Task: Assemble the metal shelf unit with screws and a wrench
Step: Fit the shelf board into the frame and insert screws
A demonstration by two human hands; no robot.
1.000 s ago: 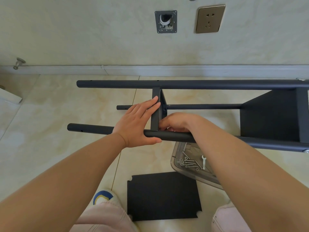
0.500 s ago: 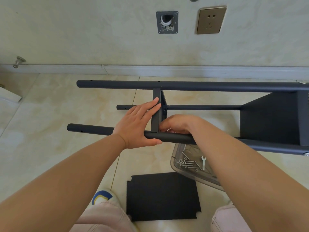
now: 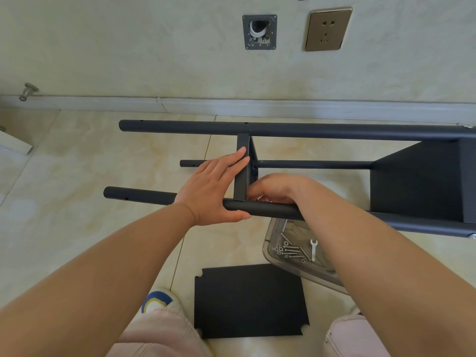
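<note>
A pale, glossy tiled floor [image 3: 64,215] carries the dark shelf frame [image 3: 417,186] lying on its side near the wall, a flat black shelf panel [image 3: 249,300] nearer the person, and just beside it a clear plastic tray [image 3: 273,243] holding screws [image 3: 289,251] and a small wrench [image 3: 313,249].

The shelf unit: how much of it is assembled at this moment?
Done: one shelf panel sits between the poles at right. In hand: left hand steadies the middle panel; right hand works at its corner. Left: loose panel on the floor, wrench unused in the tray.
</note>
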